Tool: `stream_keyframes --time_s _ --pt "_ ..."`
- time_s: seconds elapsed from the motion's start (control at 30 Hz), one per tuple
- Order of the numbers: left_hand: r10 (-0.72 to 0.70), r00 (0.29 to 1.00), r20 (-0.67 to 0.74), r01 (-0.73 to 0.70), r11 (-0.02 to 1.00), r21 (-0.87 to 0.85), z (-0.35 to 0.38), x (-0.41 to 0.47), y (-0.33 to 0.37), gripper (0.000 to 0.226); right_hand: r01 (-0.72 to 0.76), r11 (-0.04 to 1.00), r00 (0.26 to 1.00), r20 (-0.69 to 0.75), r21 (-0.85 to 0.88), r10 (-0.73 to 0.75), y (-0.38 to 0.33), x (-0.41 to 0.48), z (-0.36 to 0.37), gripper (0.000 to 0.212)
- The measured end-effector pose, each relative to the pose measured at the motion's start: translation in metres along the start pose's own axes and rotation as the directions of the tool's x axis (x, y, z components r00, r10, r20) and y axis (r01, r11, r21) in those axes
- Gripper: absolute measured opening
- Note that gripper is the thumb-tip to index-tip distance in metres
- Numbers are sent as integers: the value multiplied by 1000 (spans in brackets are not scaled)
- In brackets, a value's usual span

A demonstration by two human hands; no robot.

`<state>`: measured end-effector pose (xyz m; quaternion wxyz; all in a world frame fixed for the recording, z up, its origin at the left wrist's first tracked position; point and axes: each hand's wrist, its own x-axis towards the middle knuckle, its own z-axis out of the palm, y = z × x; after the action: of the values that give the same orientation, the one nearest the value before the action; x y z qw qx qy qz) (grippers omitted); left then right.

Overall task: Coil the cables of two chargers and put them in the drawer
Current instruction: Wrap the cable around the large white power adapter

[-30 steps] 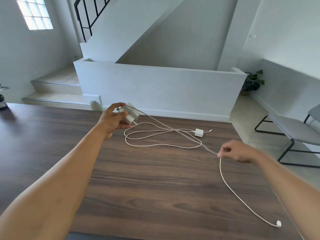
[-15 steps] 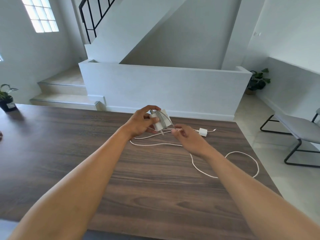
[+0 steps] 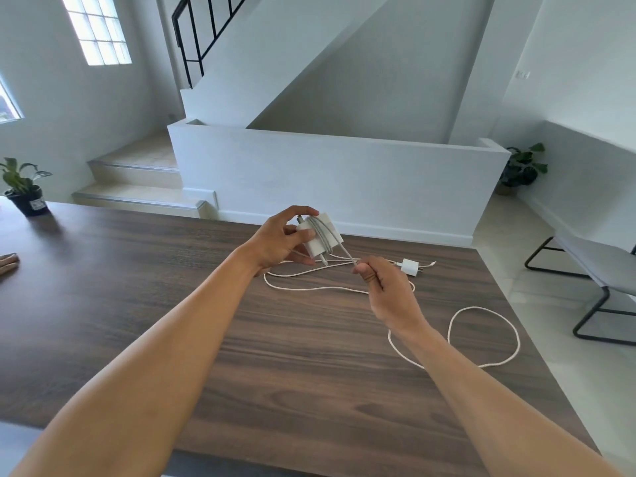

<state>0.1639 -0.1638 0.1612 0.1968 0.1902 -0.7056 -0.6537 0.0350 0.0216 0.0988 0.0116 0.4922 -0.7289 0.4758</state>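
Item one, and my landmark for every entry below: the large white charger [image 3: 321,237], held up above the far part of the dark wooden table [image 3: 137,304], with several pale turns of cable wrapped round its body. Left hand [image 3: 275,242] — fingers and thumb curled round the large charger, thumb across its near face, forefinger arched over its top. Right hand [image 3: 389,290] — just right of the large charger and lower, thumb and forefinger pinching the charger's cable [image 3: 478,307], the other fingers curled in. A short taut run of the cable climbs from the pinch up to the wraps. Past that hand the same cable comes out by the wrist and lies in one loose loop on the table, well to the right of the large charger and nearer me. Small white charger [image 3: 409,267]: flat on the table, near the large charger on its right, just beyond the right hand. Its thin white cord [image 3: 309,289] lies in slack curves on the table below the large charger and both hands. Potted plant [image 3: 24,192]: far left of the large charger, at the table's edge. Grey chair [image 3: 599,266]: on the floor, far right of it. Low white wall [image 3: 344,173] and steps [image 3: 137,173]: beyond the large charger.
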Motion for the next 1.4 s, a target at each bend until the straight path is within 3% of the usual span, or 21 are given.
stream_keyframes --time_s 0.07,0.33,0.53,0.9,1.27,1.4 --pt "-15 1000 10 16 999 -31 -1 -2 0 29 28 998 999 20 -47 -27 4 -4 4 22" --pt "-32 988 153 43 997 -67 9 -10 3 32 -84 991 980 169 -103 101 8 -7 6 23" --pt "-35 976 217 46 998 -48 17 -12 4 29 -100 992 957 266 -74 116 0 -5 10 28" --pt "-102 976 192 100 995 21 16 -14 -12 21 -147 985 916 363 -87 169 11 -5 -13 32" --pt "-111 958 266 143 984 -107 21 -14 -14 44 -261 965 866 444 14 228 20 -5 -7 30" --pt "-134 948 287 183 971 -153 21 -15 -17 35 -324 940 861 445 108 246 17 3 -8 26"
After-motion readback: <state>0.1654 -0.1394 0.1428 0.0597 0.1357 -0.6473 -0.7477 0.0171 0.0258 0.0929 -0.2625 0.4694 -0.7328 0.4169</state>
